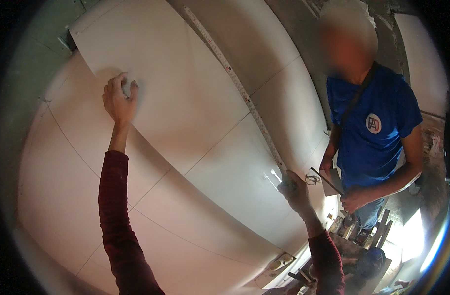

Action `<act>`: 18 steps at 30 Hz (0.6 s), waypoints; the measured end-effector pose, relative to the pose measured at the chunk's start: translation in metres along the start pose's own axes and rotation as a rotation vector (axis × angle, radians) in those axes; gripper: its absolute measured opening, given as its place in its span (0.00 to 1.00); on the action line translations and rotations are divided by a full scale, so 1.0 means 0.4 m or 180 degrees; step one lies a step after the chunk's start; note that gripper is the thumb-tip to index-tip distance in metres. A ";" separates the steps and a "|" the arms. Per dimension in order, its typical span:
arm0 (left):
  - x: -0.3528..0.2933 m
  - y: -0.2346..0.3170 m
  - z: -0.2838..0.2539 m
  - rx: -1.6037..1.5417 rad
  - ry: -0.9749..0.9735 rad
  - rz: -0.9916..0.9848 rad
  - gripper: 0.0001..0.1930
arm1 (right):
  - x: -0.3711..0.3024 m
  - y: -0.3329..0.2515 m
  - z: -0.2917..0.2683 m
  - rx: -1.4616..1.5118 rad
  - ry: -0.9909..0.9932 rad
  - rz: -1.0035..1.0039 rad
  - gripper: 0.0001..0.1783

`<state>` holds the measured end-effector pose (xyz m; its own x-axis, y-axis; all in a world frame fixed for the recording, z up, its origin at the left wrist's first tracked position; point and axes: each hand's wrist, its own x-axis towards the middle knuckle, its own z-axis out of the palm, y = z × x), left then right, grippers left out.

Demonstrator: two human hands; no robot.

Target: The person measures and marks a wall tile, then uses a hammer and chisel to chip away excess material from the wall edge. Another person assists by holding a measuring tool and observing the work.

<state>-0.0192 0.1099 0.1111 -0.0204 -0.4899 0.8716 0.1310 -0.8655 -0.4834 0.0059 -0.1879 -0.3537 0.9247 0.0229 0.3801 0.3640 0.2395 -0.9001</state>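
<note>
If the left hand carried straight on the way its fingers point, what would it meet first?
Most likely the large pale panel behind the left hand. The two look close, but depth is unclear, so they may already touch.

Dark red sleeves, deeply creased, clothe a worker's two arms: the left sleeve [114, 206] bunches in close crosswise folds, while the right sleeve [328, 263], just as rumpled, shows brighter red in places. Both end short of the wrists, the left hand [120, 101] and right hand [296, 191] bare.
</note>
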 end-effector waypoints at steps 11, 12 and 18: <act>-0.036 0.001 0.043 -0.0162 0.0147 0.0125 0.17 | 0.291 -0.142 -0.020 0.0008 -0.0206 -0.0341 0.25; -0.039 0.008 0.052 -0.0197 0.0147 0.0170 0.17 | 0.329 -0.134 -0.021 -0.0040 -0.0232 -0.0378 0.24; -0.056 0.026 0.103 -0.0095 -0.0008 0.0130 0.16 | 0.490 -0.105 -0.027 -0.0097 -0.0352 -0.0728 0.22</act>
<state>0.0233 0.1162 0.0900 -0.0130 -0.5245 0.8513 0.1020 -0.8476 -0.5207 0.1733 -0.2038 -0.2436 0.8007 0.0780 0.5940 0.5671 0.2214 -0.7934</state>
